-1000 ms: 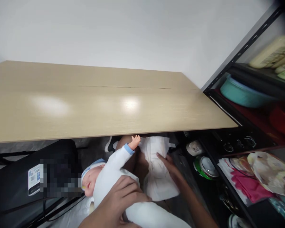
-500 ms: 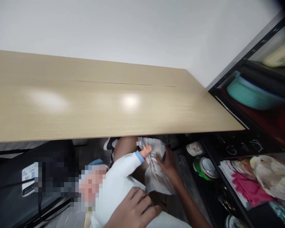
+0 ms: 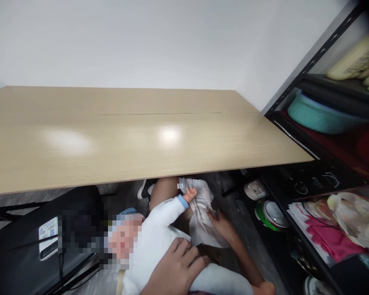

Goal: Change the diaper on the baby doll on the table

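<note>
A baby doll (image 3: 162,233) in a white outfit with blue cuffs lies across the person's lap, its blurred head to the left and one arm raised. My left hand (image 3: 180,262) is curved over the doll's middle, holding it against the lap. Beside the doll, a white diaper (image 3: 199,200) hangs creased over the thigh, its tab near the doll's hand. My right hand (image 3: 221,225) grips the diaper's right edge; its fingertips are partly hidden by the diaper.
A wooden tabletop (image 3: 160,155) spans the view just beyond the lap. At left stands a black chair (image 3: 21,233) with a phone (image 3: 48,237). On the right, a black shelf holds a teal basin (image 3: 322,114), pink cloth (image 3: 332,241) and a green-rimmed container (image 3: 269,215).
My right hand has shifted slightly down along the diaper's edge, and its fingers have come closer together. My left hand stays on the doll. The camera view has tilted a little.
</note>
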The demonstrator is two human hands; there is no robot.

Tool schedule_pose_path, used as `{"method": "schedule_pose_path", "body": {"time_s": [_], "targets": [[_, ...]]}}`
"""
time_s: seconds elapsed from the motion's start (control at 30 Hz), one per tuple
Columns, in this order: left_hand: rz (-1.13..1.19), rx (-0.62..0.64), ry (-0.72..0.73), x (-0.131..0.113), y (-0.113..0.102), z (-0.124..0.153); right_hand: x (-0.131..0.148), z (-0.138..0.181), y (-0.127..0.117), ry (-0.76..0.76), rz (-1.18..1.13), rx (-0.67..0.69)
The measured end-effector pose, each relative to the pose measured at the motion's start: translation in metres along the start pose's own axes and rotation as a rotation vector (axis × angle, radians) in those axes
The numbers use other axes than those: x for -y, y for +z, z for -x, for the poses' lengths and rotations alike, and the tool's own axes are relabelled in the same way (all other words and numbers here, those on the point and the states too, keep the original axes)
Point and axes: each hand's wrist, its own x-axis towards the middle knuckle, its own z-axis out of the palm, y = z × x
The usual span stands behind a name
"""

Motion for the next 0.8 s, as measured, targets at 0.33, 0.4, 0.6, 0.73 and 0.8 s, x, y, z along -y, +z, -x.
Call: {"method": "schedule_pose_path", "body": {"time_s": [0.33,0.4,0.6,0.73,0.8], "targets": [[0.076,0.088,-0.023,-0.003,-0.006,-0.01,0.038,-0.003,0.0,-0.491,0.029,-0.044],[0.069,0.083,-0.016,-0.003,-0.005,-0.009,0.043,-0.013,0.012,-0.519,0.057,-0.002],[-0.007,-0.005,0.007,-0.003,0.003,-0.006,0.035,-0.028,0.044,-0.545,0.171,0.111],[-0.07,-0.037,0.034,-0.003,0.004,-0.006,0.033,-0.023,0.038,-0.573,0.17,0.111],[-0.097,-0.051,0.066,-0.004,0.002,-0.006,0.04,-0.014,0.028,-0.601,0.136,0.032]]}}
